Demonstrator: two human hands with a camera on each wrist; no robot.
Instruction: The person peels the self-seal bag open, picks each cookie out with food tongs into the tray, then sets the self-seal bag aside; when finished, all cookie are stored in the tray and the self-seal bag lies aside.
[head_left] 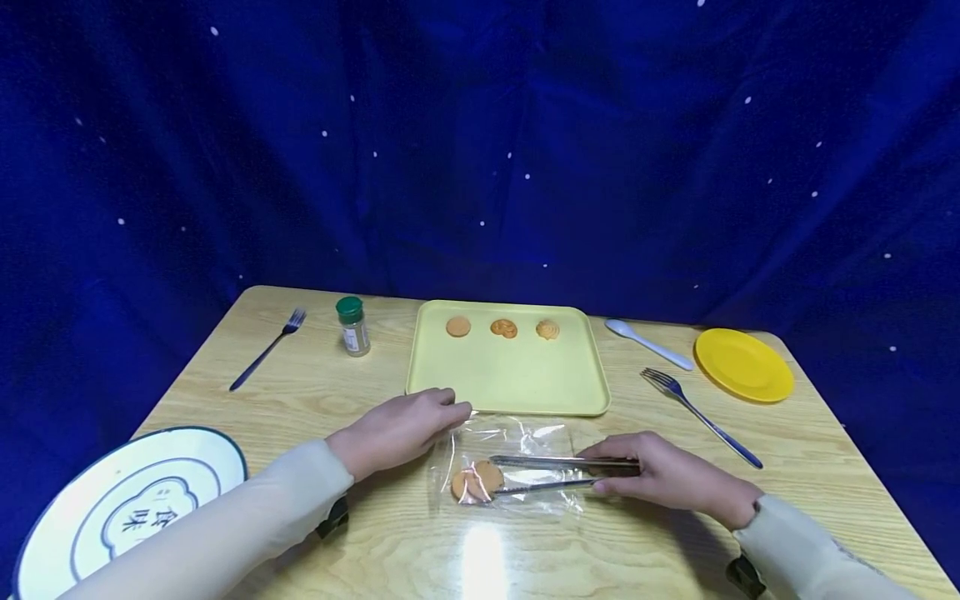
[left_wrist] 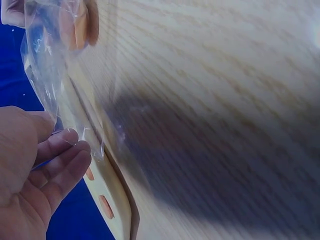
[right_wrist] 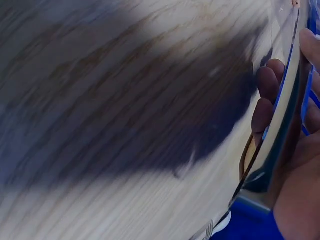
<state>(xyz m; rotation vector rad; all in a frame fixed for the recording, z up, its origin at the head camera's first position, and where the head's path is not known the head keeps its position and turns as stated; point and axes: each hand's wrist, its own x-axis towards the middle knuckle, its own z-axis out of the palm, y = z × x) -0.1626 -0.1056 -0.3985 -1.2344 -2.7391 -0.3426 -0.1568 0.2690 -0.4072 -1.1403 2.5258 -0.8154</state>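
Observation:
A clear plastic bag (head_left: 536,437) with round cookies (head_left: 480,481) inside lies across the front middle in the head view. My left hand (head_left: 405,429) pinches the bag's upper left edge; the left wrist view shows thumb and fingers (left_wrist: 60,150) meeting on the crinkled film (left_wrist: 42,70). From the right, my right hand (head_left: 660,471) grips metal tongs (head_left: 555,461), thumb on one arm and fingers on the other. The tongs' arms are apart and reach over the bag's area, with their tips at the cookies. In the right wrist view the tongs (right_wrist: 280,130) lie along the palm.
Behind the bag is a pale yellow tray (head_left: 510,379) bearing a round cookie (head_left: 458,326), a pretzel-shaped cookie (head_left: 504,328) and a swirled cookie (head_left: 548,329). Around it are a shaker (head_left: 353,327), forks (head_left: 270,350), a spoon (head_left: 648,343), a yellow plate (head_left: 742,364) and a white plate (head_left: 60,517).

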